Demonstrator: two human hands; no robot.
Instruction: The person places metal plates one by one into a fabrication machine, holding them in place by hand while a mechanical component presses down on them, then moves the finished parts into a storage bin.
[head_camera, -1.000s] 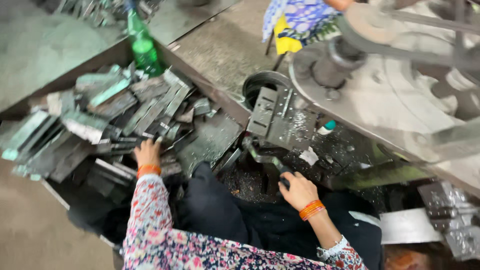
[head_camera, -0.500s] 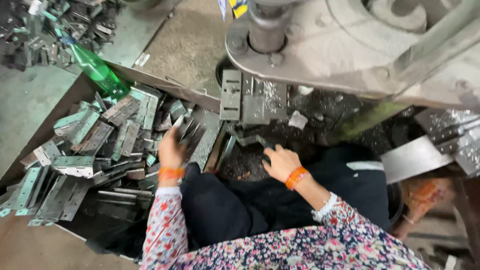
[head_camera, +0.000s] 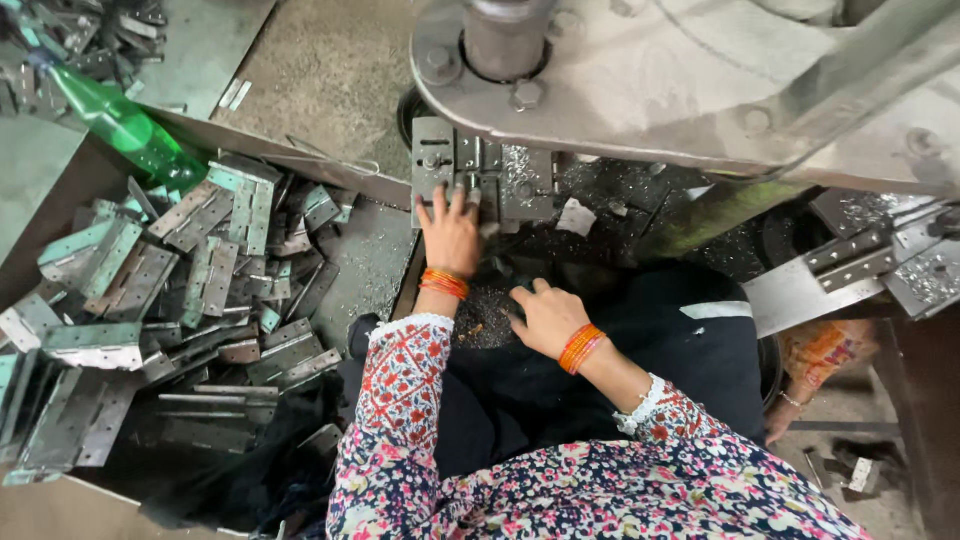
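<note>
Left of the press die block (head_camera: 480, 180), beyond the pile of metal hinges (head_camera: 190, 290), the left hand (head_camera: 450, 232) rests with spread fingers on the die while the right hand (head_camera: 548, 316) lies loosely open and empty below it, so a ram stroke could crush those fingers.

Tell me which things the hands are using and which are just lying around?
In use:
left hand on the metal die block
right hand resting near the dark metal shavings
press machine above

Lying about:
pile of metal hinges
green bottle
hinge plates at right
</note>
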